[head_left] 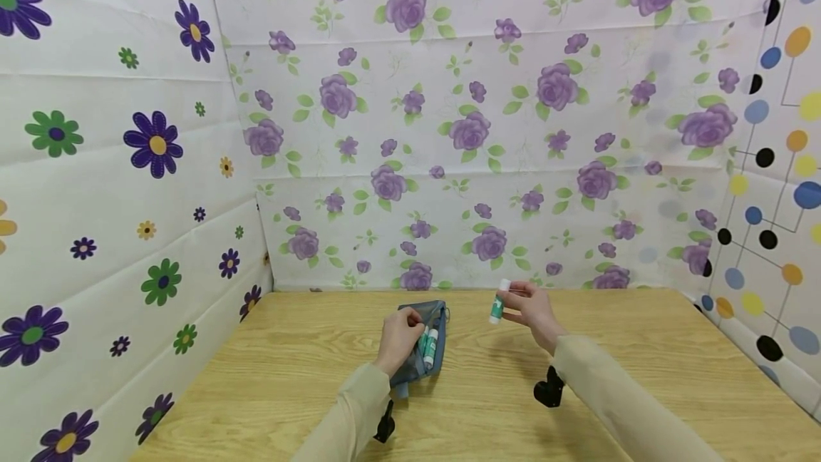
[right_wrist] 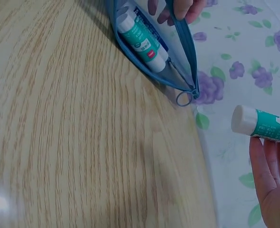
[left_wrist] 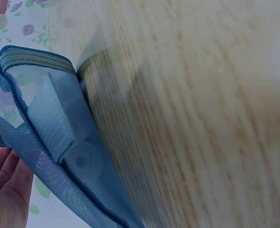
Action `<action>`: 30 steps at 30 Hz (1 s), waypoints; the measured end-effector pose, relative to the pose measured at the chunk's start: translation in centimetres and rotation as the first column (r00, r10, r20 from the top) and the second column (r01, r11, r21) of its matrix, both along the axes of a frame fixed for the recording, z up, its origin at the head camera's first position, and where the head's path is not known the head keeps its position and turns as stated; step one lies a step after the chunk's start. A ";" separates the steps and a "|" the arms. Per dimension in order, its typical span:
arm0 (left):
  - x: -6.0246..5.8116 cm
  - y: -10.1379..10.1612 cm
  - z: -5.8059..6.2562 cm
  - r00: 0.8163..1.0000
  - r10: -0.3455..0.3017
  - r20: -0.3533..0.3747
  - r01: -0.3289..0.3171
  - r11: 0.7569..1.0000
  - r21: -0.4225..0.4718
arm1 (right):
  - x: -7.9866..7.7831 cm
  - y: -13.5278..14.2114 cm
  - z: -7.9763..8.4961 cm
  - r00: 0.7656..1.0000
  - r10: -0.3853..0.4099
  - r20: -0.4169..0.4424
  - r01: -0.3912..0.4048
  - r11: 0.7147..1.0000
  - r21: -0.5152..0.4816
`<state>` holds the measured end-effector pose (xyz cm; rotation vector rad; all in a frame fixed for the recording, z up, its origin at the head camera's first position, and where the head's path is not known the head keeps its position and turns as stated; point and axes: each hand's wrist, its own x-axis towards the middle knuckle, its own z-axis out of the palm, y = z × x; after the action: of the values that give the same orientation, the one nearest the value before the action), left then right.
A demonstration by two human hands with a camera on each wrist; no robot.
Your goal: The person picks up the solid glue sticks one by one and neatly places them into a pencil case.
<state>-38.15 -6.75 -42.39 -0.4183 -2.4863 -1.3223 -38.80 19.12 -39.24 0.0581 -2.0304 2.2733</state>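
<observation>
A blue mesh zipper pouch [head_left: 417, 375] lies unzipped on the wooden table. My left hand [head_left: 399, 337] pinches the edge of its opening, seen also in the right wrist view, where the fingers [right_wrist: 182, 8] hold the zipper band. Inside the pouch are green-and-white glue sticks [right_wrist: 142, 40], lying side by side. To the right, my right hand [head_left: 531, 311] holds another glue stick [head_left: 497, 307] nearly upright above the table, its white cap on top. The left wrist view shows the pouch's mesh end with a fabric tab [left_wrist: 49, 118].
The light wooden table [head_left: 295, 355] reaches back to a wall hung with purple-flowered cloth [head_left: 410, 127]. Daisy-patterned cloth [head_left: 109, 184] covers the left side and dotted cloth [head_left: 770, 198] the right. Black wrist camera mounts [head_left: 549, 388] sit under both forearms.
</observation>
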 end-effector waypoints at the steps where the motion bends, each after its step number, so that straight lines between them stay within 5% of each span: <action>1: 0.0 0.0 0.0 1.000 0.002 0.000 -0.002 1.000 0.001 | 0.0 -0.1 0.0 1.000 0.003 0.001 -0.003 1.000 0.000; 30: 0.2 0.1 0.0 1.000 0.008 -0.025 -0.008 1.000 -0.003 | 0.4 -3.6 -0.3 0.996 0.070 0.058 -0.070 0.997 0.011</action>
<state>-37.98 -6.67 -42.36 -0.4226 -2.4677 -1.3027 -38.36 15.53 -39.50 0.0661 -2.1039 2.3293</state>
